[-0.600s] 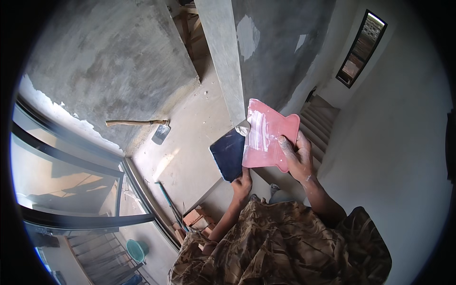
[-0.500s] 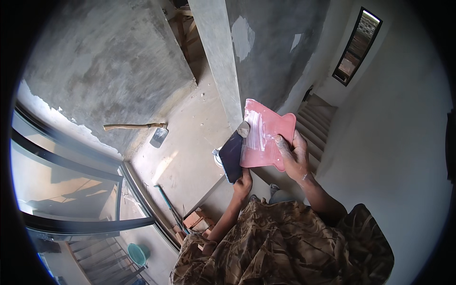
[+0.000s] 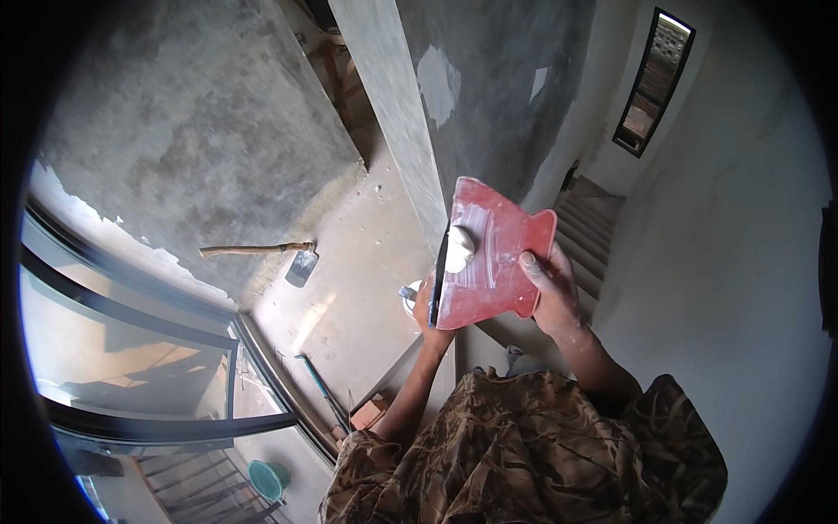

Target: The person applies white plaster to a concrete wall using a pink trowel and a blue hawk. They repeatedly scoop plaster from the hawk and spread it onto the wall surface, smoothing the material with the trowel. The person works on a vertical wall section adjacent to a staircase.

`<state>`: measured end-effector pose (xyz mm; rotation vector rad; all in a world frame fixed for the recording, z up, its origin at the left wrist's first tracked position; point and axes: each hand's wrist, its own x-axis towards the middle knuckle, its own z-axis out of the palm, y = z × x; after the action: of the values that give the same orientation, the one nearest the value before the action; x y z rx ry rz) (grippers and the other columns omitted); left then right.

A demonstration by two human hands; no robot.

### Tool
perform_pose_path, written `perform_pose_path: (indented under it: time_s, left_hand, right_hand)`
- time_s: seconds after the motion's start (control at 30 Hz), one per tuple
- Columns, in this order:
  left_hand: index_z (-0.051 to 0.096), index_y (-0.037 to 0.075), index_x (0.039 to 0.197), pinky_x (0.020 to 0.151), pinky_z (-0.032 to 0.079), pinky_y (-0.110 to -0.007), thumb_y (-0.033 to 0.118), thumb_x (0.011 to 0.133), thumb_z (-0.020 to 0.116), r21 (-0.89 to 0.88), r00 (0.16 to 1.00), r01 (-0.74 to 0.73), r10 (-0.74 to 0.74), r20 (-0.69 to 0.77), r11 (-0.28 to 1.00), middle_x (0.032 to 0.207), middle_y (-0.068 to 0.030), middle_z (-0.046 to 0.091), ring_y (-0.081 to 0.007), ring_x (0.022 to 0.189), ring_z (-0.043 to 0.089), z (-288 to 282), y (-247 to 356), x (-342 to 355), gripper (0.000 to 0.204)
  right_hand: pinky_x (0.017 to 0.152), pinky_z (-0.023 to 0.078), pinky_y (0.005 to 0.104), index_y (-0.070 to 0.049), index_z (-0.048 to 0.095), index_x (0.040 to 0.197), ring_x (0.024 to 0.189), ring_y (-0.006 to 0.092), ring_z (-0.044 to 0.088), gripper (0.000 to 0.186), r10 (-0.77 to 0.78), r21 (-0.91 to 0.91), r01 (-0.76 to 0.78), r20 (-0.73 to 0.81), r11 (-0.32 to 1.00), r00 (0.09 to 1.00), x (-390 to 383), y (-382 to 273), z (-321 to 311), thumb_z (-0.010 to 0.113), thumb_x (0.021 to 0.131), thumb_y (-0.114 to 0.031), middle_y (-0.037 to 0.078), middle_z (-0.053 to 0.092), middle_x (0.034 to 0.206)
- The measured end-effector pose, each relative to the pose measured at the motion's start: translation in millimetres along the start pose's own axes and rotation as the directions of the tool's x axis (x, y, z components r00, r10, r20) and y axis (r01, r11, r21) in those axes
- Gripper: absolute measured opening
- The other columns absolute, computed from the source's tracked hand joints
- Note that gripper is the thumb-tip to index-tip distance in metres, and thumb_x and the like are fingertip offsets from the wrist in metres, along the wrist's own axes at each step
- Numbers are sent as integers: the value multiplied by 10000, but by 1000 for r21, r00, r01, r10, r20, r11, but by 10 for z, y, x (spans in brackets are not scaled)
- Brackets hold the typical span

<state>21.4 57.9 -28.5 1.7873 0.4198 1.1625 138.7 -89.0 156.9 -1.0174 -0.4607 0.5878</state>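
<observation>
My right hand (image 3: 553, 293) grips a reddish-pink plastic putty spreader (image 3: 511, 249) by its narrower end, thumb on top. A lump of white putty (image 3: 460, 250) sits near the spreader's far left edge, with streaks of putty smeared around it. My left hand (image 3: 427, 313) is closed on a dark, flat putty blade (image 3: 440, 278), now seen nearly edge-on. The blade stands along the spreader's left edge and seems to touch it. Part of the left hand's fingers is hidden behind the blade. White residue marks my right thumb and wrist.
A hoe (image 3: 301, 265) lies on the floor by the grey plastered wall (image 3: 201, 131). Beyond my left hand stands a white container (image 3: 408, 305), partly hidden. Bricks (image 3: 368, 414) and a green bar (image 3: 316, 382) lie near the glazed frame (image 3: 166, 419). Stairs (image 3: 590, 220) descend at right.
The dark blade has turned from showing its broad face to nearly edge-on. The putty lump now lies on the spreader, which has shifted slightly right and tilted.
</observation>
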Motion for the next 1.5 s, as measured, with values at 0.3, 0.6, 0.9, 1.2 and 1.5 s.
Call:
perform_pose_path:
  time_s: [0.3, 0.6, 0.9, 1.2, 1.5]
  left_hand:
    - [430, 40, 1318, 969, 475, -479, 65, 923, 592, -829, 833, 332, -552, 34, 451, 1236, -107, 550, -265, 1122, 563, -25, 517, 338, 428]
    - [532, -14, 1245, 923, 512, -497, 116, 929, 559, -918, 743, 394, -573, 345, -42, 1235, -168, 608, -296, 1080, 624, -1138, -112, 345, 343]
    - [602, 110, 1114, 670, 506, -296, 75, 820, 634, -834, 552, 498, -654, 517, -238, 995, -16, 688, -154, 804, 662, -955, -356, 162, 297]
    - [609, 172, 1118, 733, 452, -327, 328, 956, 542, -748, 292, 536, -746, 599, -391, 1024, 47, 688, -138, 868, 649, -438, -1439, -483, 235]
    - [622, 73, 1065, 580, 535, -259, 299, 938, 573, -778, 165, 415, -802, 574, -472, 954, -53, 697, -190, 786, 666, -533, -1956, -1015, 263]
  right_hand:
    - [987, 434, 396, -140, 473, 1316, 1177, 175, 519, 371, 37, 437, 40, -165, 899, 986, 136, -219, -1284, 562, 959, -184, 20, 536, 1277]
    - [913, 453, 359, -84, 468, 1282, 1083, 169, 551, 371, 258, 513, -65, -314, 856, 914, 90, 1003, -2277, 592, 935, -127, 29, 559, 1162]
    - [852, 456, 316, -43, 552, 1192, 976, 135, 565, 364, 434, 127, -444, -555, 887, 709, -292, 4102, -3003, 668, 877, -185, 52, 600, 1047]
    - [712, 486, 375, 18, 618, 1020, 790, 232, 625, 359, 390, -87, -631, -719, 771, 575, 301, 6269, -2927, 669, 847, -293, 140, 665, 852]
    - [756, 514, 450, -18, 611, 1101, 897, 396, 651, 328, 285, -94, -582, -802, 808, 525, 621, 6519, -2700, 587, 838, -213, 222, 667, 939]
